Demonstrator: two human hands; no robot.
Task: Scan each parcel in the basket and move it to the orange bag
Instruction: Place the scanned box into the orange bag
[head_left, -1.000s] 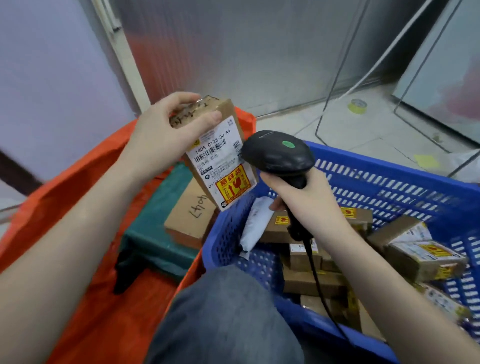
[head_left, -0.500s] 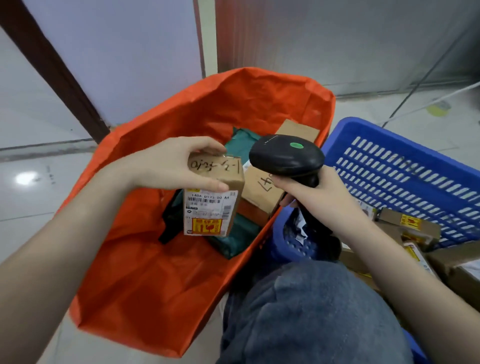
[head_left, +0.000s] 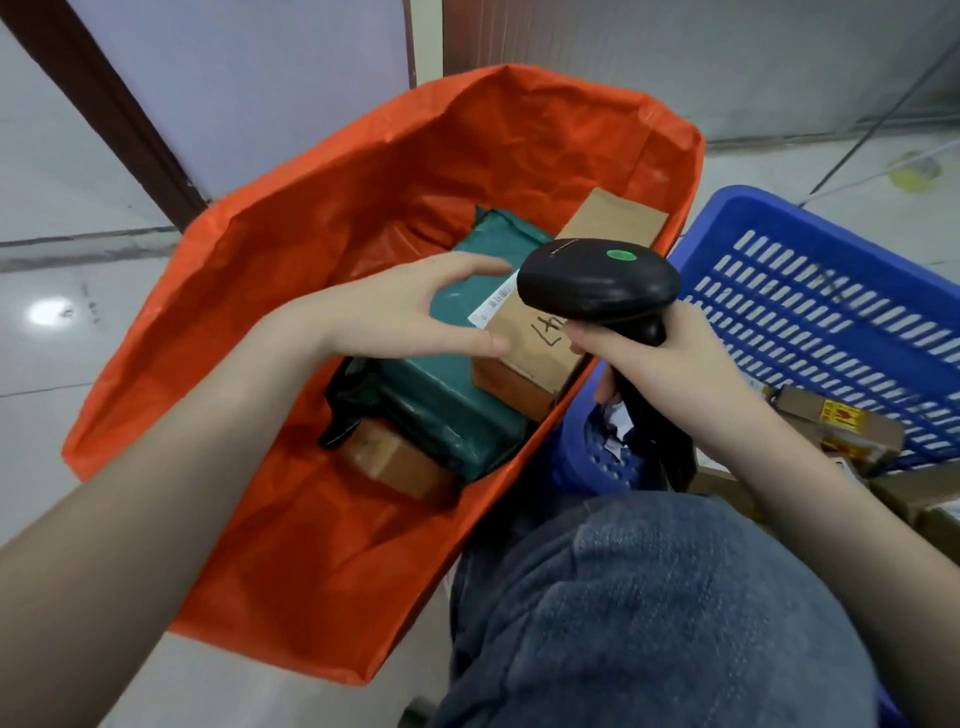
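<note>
Hovering empty with fingers spread over the orange bag, where parcels lie, the left hand looks between parcels, while the right hand grips the scanner, so next comes reaching into the basket for another.

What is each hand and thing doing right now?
left hand: open, empty, over the bag
right hand: grips the scanner
scanner: upright, green spot on top
orange bag: open, parcels inside
blue basket: parcels inside
</note>
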